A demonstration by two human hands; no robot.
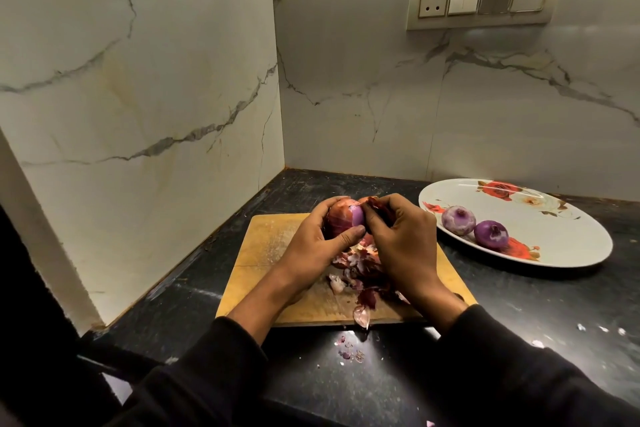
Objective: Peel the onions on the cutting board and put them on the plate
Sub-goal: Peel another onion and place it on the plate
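My left hand (313,243) grips a red onion (343,217) above the far part of the wooden cutting board (263,246). Part of its purple flesh shows where skin has come off. My right hand (401,239) pinches a strip of dry skin (375,202) at the onion's top. A pile of torn skins (360,270) lies on the board under my hands. Two peeled purple onions (459,220) (491,235) rest on the white flowered oval plate (561,236) to the right.
The board sits on a dark stone counter (194,291) in a corner of marble walls. Bits of skin (349,350) lie on the counter in front of the board. A switch panel (485,0) is on the back wall.
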